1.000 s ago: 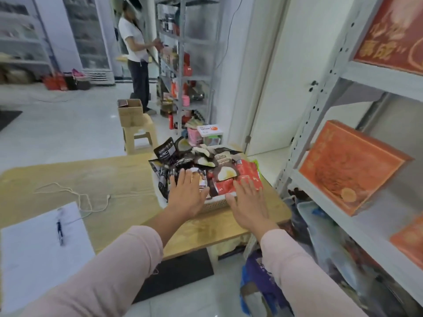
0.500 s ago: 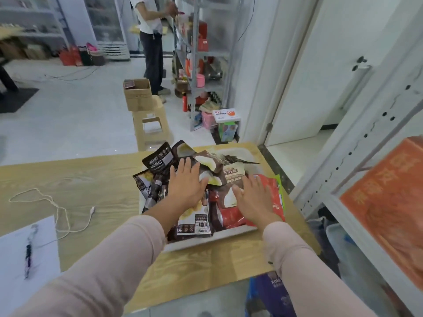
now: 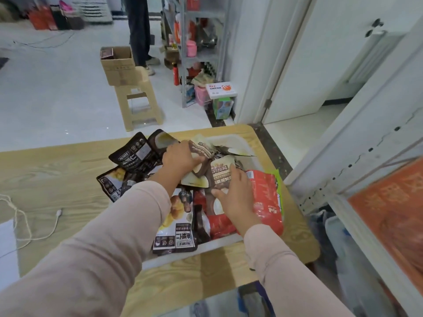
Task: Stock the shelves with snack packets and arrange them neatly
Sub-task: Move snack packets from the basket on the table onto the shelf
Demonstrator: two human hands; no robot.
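Stock: heap of glossy foil snack packets (image 3: 174, 216) in a shallow white plastic tray (image 3: 238, 143) on the wooden table (image 3: 57, 170).

My left hand (image 3: 180, 159) pinches a brown-and-cream packet (image 3: 203, 147). My right hand (image 3: 238, 200) lies spread on a brown pouch (image 3: 223, 177), whose long axis runs away from me.

White metal shelves (image 3: 343, 161) stand to the right, nearer my right hand.

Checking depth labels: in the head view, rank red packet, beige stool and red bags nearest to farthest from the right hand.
1. red packet, just right of the right hand.
2. beige stool, on the floor beyond the table.
3. red bags, far back left.
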